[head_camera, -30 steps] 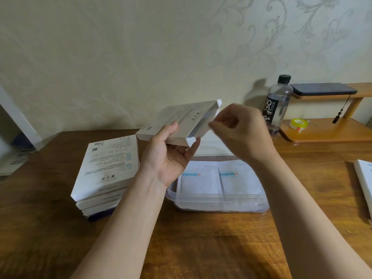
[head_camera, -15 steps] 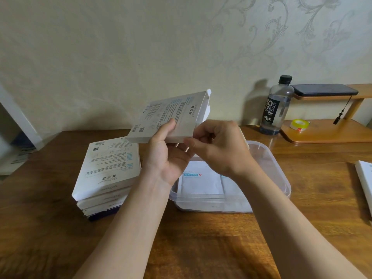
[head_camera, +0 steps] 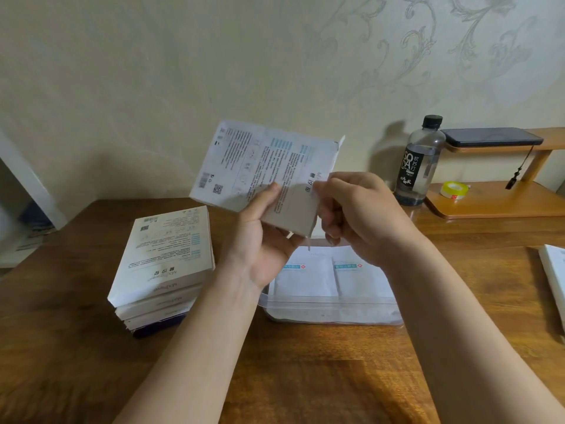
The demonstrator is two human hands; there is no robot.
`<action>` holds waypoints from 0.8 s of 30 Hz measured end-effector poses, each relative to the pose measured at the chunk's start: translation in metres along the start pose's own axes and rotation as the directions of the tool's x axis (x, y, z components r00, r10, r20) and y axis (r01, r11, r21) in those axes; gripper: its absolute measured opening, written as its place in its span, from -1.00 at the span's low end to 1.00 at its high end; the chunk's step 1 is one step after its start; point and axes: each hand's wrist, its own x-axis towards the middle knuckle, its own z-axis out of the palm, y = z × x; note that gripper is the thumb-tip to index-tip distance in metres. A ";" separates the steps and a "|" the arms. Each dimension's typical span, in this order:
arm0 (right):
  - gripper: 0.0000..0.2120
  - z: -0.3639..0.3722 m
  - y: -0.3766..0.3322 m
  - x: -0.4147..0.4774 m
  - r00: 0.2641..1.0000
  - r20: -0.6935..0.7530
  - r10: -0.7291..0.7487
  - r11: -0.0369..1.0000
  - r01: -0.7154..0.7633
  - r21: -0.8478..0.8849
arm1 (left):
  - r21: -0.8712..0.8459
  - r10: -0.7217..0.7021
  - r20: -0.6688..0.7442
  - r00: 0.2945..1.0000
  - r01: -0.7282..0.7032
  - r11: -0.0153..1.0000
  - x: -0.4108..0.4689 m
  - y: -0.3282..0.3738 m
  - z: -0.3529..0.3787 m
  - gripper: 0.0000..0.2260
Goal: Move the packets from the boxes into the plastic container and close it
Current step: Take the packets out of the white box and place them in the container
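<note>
My left hand (head_camera: 263,243) holds a flat white box (head_camera: 260,166) tilted up above the table, its printed back facing me and its end flap open at the right. My right hand (head_camera: 354,209) pinches at that open right end, fingers closed on the box edge or its contents; which one is hidden. Below the hands sits the clear plastic container (head_camera: 330,310) with two white packets (head_camera: 308,276) lying side by side inside. A stack of several white boxes (head_camera: 165,264) stands left of the container.
A soda bottle (head_camera: 417,163) stands at the back right beside a wooden stand (head_camera: 501,203) holding a yellow tape roll (head_camera: 455,190) and a dark phone (head_camera: 492,136). Another white box (head_camera: 555,276) lies at the right edge. The wall is close behind.
My left hand has tilted the box upright so its printed back faces me. My right hand dropped from the top flap to the box's open right end.
</note>
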 end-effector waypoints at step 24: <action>-0.61 -0.003 0.007 0.004 0.996 -0.080 0.050 0.995 -0.043 0.090 | -0.026 0.066 -0.096 0.993 -0.069 0.997 -0.001 -0.008 0.013 -0.76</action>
